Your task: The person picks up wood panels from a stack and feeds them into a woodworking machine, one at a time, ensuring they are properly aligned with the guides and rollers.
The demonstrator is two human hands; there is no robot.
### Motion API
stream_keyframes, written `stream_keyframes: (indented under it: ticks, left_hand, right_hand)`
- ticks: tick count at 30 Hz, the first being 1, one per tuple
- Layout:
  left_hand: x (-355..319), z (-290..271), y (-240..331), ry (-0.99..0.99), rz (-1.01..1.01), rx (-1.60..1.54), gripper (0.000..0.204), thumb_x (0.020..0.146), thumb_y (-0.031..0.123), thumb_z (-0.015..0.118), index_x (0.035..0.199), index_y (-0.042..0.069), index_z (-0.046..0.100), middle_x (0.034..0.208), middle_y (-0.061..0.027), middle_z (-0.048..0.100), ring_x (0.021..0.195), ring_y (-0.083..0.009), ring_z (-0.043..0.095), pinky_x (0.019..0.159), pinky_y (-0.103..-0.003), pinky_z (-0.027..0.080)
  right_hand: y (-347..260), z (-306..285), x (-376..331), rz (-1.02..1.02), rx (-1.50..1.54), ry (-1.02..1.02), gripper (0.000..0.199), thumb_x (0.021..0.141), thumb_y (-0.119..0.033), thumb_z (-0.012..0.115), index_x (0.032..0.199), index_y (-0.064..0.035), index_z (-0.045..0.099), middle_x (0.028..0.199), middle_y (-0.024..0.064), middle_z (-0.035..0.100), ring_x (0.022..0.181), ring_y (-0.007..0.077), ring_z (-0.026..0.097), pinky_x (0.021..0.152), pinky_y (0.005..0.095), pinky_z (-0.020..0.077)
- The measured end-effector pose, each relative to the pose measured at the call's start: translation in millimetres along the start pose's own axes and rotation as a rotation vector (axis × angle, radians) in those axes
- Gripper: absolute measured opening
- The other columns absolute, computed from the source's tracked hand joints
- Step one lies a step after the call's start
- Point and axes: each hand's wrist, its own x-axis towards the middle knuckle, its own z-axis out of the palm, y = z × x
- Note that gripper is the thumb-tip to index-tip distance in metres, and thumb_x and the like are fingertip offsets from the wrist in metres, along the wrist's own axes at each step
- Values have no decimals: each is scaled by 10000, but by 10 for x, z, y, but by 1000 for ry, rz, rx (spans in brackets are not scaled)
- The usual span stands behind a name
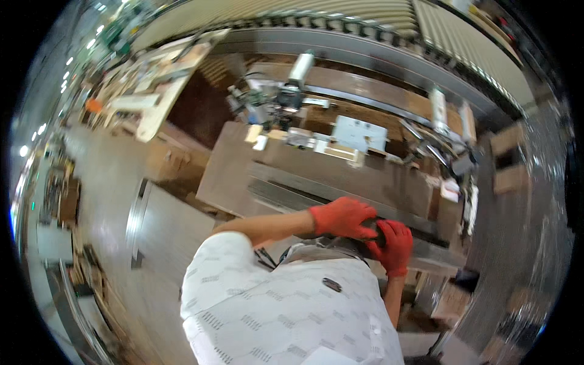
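Both of my hands wear red gloves and meet close to my body, at the near edge of a brown workbench [228, 161]. Between them is a small dark object [381, 230], mostly covered by the gloves, so its kind cannot be made out. My left hand [344, 218] reaches across from the left, its fingers closed at the object's left side. My right hand [395, 246] is curled round the right side, fingertips at the top. Just beyond the hands, long grey metal strips [286, 187] lie along the bench.
Small blocks, a pale blue plate [360, 134] and tools stand along the bench's far side. Two white cylinders [300, 68] [438, 109] rise there. A cluttered wooden table [176, 79] is at the far left, a grey panel [170, 222] at the near left, cartons [510, 158] at the right.
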Motion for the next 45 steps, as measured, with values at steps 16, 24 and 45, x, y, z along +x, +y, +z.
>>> stream_keyframes:
  ticks: [16, 24, 45]
  left_hand:
    - [312, -131, -2132, 215, -181, 304, 591, 885, 486, 839, 1317, 114, 682, 1203, -140, 726, 1111, -380, 689, 918, -485, 570]
    - [510, 10, -2615, 354, -223, 482, 516, 892, 441, 820, 1308, 151, 728, 1474, -60, 628, 1503, -335, 466, 1269, -634, 201]
    - [866, 243, -2632, 160, -285, 432, 695, 966, 668, 666, 1287, 52, 632, 1246, -151, 708, 1167, -345, 660, 986, -495, 467]
  right_hand:
    - [45, 350, 62, 267, -59, 183, 477, 917, -446, 781, 1302, -176, 704, 1280, 81, 706, 1259, 291, 627, 1154, 535, 401]
    - [-18, 355, 43, 325, -51, 192, 415, 917, -431, 782, 1222, -153, 731, 1157, 83, 751, 1110, 307, 695, 1026, 473, 491]
    - [33, 564, 52, 323, -86, 150, 220, 914, -253, 811, 1075, -110, 771, 985, 76, 752, 933, 309, 715, 886, 445, 543]
